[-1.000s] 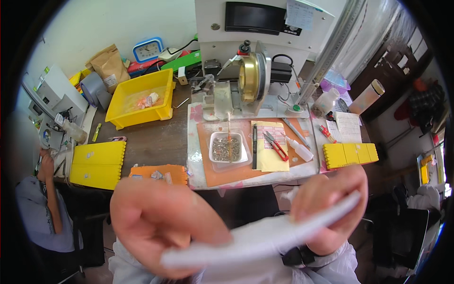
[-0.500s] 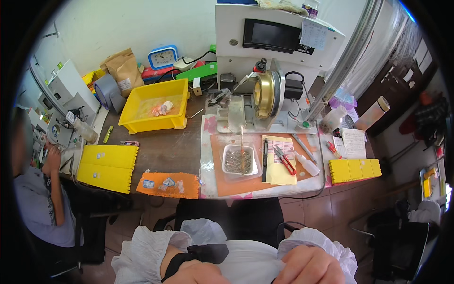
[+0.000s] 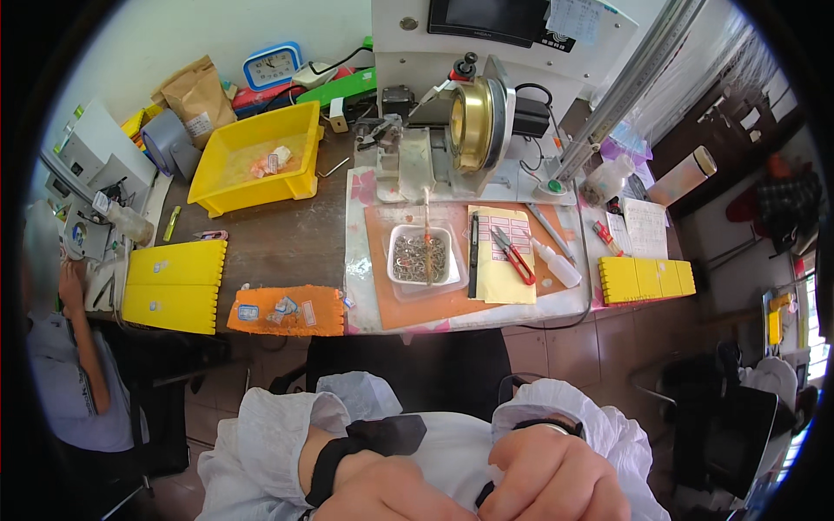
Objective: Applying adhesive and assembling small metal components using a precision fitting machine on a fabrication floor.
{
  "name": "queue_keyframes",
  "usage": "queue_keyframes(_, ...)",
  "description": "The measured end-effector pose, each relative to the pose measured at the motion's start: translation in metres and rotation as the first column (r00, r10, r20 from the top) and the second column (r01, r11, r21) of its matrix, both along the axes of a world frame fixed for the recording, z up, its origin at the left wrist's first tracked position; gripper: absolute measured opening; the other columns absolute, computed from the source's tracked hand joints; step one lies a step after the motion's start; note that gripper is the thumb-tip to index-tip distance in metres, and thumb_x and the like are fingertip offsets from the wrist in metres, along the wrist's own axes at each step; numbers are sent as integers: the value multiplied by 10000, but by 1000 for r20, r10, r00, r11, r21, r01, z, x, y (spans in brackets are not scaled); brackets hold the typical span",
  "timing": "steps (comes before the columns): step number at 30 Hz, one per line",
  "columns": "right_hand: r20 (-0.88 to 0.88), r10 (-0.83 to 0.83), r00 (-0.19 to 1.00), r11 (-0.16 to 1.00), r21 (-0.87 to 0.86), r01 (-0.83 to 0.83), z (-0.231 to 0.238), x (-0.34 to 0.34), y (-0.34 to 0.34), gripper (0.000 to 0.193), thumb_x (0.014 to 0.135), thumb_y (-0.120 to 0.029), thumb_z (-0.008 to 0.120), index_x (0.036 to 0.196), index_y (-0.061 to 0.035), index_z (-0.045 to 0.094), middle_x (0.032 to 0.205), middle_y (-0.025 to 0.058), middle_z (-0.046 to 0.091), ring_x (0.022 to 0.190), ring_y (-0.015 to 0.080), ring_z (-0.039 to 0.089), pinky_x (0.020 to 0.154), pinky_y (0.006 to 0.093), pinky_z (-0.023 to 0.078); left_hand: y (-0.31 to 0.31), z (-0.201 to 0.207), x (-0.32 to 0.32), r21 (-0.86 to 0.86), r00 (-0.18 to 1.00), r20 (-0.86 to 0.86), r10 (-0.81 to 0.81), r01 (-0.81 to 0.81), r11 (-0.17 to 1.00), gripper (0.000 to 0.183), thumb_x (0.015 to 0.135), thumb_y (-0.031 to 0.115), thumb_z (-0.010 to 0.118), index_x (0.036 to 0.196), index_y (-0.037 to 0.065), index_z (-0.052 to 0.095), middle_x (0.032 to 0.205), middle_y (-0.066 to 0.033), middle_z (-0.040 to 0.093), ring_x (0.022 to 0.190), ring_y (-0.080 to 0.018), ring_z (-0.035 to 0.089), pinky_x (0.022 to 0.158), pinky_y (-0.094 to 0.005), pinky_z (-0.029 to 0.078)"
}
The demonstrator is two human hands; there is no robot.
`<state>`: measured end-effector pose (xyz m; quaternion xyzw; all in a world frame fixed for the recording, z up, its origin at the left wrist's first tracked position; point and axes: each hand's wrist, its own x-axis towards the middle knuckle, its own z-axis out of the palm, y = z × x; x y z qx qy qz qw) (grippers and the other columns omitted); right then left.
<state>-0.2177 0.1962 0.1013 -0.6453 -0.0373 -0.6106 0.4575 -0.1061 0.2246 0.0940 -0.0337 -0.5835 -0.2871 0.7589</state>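
Both of my hands are low in front of my white clothing, at the bottom of the head view. My left hand [image 3: 395, 493] shows its back, with a black band round the wrist; its fingertips are hidden by the lower edge. My right hand [image 3: 556, 473] is closed, fingers curled, beside the left; what it holds, if anything, is hidden. A small dark piece [image 3: 484, 495] shows between the hands, too little of it to name. Beyond them on the table stands a white tub [image 3: 395, 276] of small metal pieces. Red-handled pliers [image 3: 519, 263] lie on a yellow envelope [image 3: 512, 293].
A machine with a brass-coloured wheel [image 3: 469, 126] stands behind the tub. A yellow bin [image 3: 252, 200] is at the back left. Yellow plates [image 3: 174, 286] and an orange plate [image 3: 291, 323] lie along the left front. A black chair [image 3: 408, 356] is at the table. A co-worker [image 3: 74, 373] sits at far left.
The table and machine have shifted upward and slightly left in the view. More of both my hands shows, and my right wrist has come into sight.
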Motion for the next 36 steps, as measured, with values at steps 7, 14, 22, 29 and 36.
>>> queue_keyframes(7, 108, -235, 966, 971, -22, 239, -6, 14, -5, 160, 859, -230, 737, 875, -85, 672, 817, -28, 629, 594, 121, 547, 586, 250, 468, -17, -6, 16, 40, 998, -5, -56, 56, 998, 247, 803, 200, 765, 759, 23, 598, 722, -92, 606, 615, -181, 569, 568, -273, 461)
queue_keyframes(14, 175, -365, 915, 873, -277, 401, -12, 3, -22, 107, 844, -75, 654, 880, -157, 713, 864, -15, 576, 568, 117, 533, 495, 243, 455, -20, -7, 5, 239, 996, -17, -92, 93, 966, 328, 801, 245, 786, 750, -15, 591, 703, -117, 597, 564, -194, 556, 541, -272, 477)
queue_keyframes(22, 179, -445, 878, 889, -31, 457, -3, 17, -21, 131, 822, -116, 696, 705, -150, 646, 825, -43, 580, 512, 100, 498, 450, 250, 386, -34, -11, -8, 136, 995, -101, 21, -7, 991, 363, 797, 280, 790, 699, -3, 583, 642, -106, 576, 523, -184, 518, 494, -276, 428)
queue_keyframes(29, -402, -878, 261, 115, 353, 928, 2, 50, 23, 79, 769, -34, 554, 776, -55, 478, 698, -1, 349, 539, 123, 341, 520, 260, 343, -23, -2, -26, 415, 956, -266, 122, -1, 910, 352, 783, 254, 797, 661, 19, 565, 616, -83, 550, 494, -164, 462, 472, -262, 366)
queue_keyframes(36, 71, -779, 622, 581, 454, 675, -23, 52, 16, 228, 714, 17, 577, 810, -69, 389, 706, -14, 304, 580, 113, 306, 562, 257, 318, -29, 8, -31, 532, 964, -222, 149, -8, 847, 280, 779, 179, 743, 639, 76, 525, 594, -33, 493, 468, -138, 381, 462, -264, 279)
